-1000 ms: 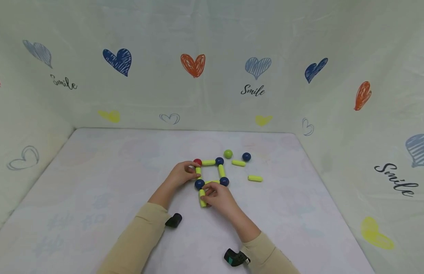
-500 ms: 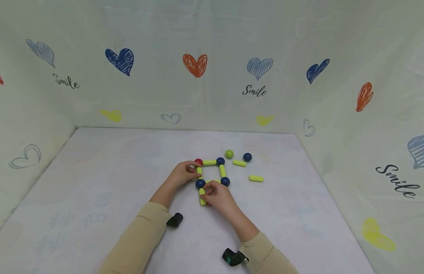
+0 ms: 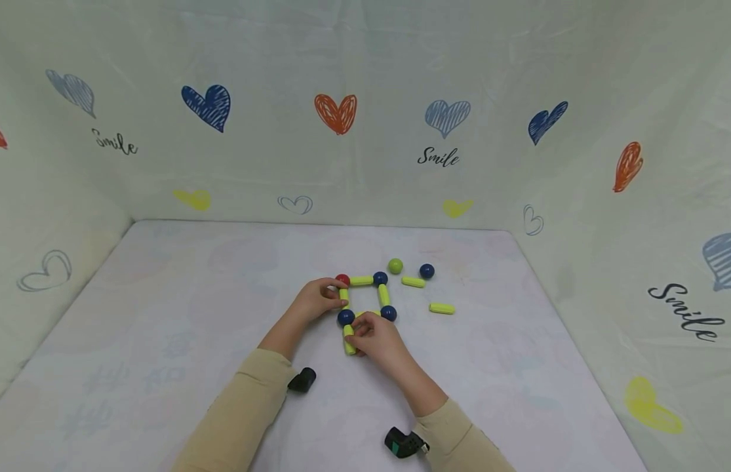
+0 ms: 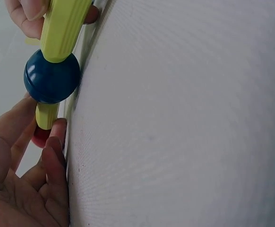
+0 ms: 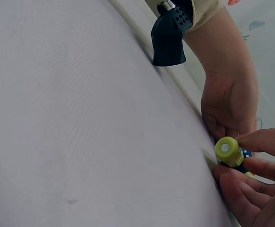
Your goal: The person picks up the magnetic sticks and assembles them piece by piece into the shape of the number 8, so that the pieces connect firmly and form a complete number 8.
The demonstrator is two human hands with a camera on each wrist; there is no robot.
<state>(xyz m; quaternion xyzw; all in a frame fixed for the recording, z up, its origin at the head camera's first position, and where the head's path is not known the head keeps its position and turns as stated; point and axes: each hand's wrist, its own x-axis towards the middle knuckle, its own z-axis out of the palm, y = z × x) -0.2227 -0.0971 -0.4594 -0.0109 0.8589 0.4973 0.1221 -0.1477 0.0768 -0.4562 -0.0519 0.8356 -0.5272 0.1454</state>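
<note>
My left hand (image 3: 312,300) holds the left side of a square made of magnetic rods and balls, its fingers at a yellow-green rod (image 3: 344,296) between a red ball (image 3: 342,279) and a blue ball (image 3: 345,317). From that blue ball another yellow-green rod (image 3: 349,343) points toward me; my right hand (image 3: 378,337) pinches it. In the left wrist view this rod (image 4: 64,30) meets the blue ball (image 4: 52,76) end on. The right wrist view shows the rod's free end (image 5: 226,149) between thumb and fingers. Fingers partly hide the square's near rod (image 3: 368,313).
Right of the square lie a green ball (image 3: 395,265), a loose blue ball (image 3: 427,271), a short rod (image 3: 413,282) and another loose rod (image 3: 442,308). Behind the white table (image 3: 223,262) hangs a pale cloth (image 3: 377,52) printed with hearts. Black wrist cameras (image 3: 302,379) sit at both sleeves.
The head view has shifted very slightly. Both hands keep their hold on the same rods, and the square and loose pieces stay in place.
</note>
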